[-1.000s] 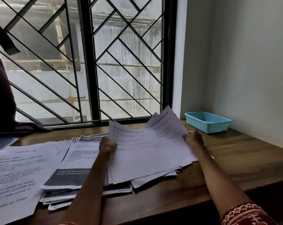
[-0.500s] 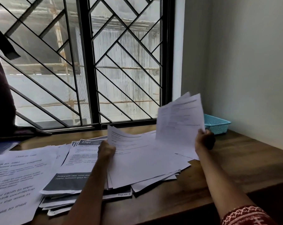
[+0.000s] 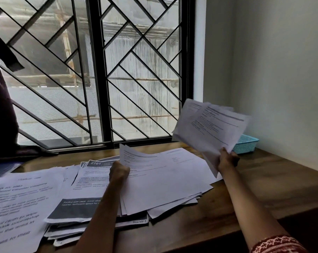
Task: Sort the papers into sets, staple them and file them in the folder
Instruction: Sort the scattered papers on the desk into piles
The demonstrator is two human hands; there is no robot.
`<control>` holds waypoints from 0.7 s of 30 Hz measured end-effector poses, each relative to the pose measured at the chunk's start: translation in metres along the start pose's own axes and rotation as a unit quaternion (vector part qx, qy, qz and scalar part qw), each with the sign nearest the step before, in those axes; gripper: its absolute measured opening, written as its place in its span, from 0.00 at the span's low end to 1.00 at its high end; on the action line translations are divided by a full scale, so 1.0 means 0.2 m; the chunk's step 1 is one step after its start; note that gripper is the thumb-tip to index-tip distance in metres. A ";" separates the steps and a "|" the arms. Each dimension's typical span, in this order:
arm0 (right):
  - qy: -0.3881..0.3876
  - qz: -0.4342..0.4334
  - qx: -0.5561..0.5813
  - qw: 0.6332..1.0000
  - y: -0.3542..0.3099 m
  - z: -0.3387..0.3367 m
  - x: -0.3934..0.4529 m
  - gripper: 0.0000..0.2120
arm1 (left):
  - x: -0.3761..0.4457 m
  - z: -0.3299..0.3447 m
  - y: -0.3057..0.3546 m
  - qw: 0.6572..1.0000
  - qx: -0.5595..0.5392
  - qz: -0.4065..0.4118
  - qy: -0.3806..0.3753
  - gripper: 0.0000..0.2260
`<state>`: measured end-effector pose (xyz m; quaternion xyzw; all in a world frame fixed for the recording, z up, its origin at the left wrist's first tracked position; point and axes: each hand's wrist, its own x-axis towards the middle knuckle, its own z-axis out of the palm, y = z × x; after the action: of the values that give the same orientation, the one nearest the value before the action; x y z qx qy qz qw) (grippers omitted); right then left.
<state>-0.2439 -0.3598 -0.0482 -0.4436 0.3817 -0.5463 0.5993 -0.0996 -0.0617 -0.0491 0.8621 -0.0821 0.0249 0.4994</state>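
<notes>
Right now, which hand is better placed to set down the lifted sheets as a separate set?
Right. The right hand already grips the raised sheets above bare desk. The left hand is busy pinching the stack.

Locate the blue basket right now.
In the head view, the blue basket sits on the wooden desk at far right against the wall, partly hidden behind the sheets lifted in the right hand.

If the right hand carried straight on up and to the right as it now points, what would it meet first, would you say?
Probably the blue basket, just beyond the right hand and the sheets it holds; then the wall. Depth is unclear.
</notes>
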 end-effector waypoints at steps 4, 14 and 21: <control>-0.200 -0.027 -0.069 0.977 -0.01 0.06 -0.04 0.09 | 0.00 0.00 0.00 0.999 -0.020 0.031 0.001 0.26; -0.406 -0.046 -0.193 0.892 0.02 0.08 -0.11 0.15 | 0.02 0.02 0.02 0.998 -0.061 0.022 0.025 0.24; -0.333 -0.130 -0.253 0.899 0.03 0.08 -0.09 0.10 | 0.02 0.02 -0.02 0.996 -0.084 0.001 0.026 0.32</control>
<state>-0.2296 -0.3404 -0.0493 -0.7817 0.2243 -0.3251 0.4827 -0.0940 -0.0627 -0.0543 0.8160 -0.0717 0.0409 0.5721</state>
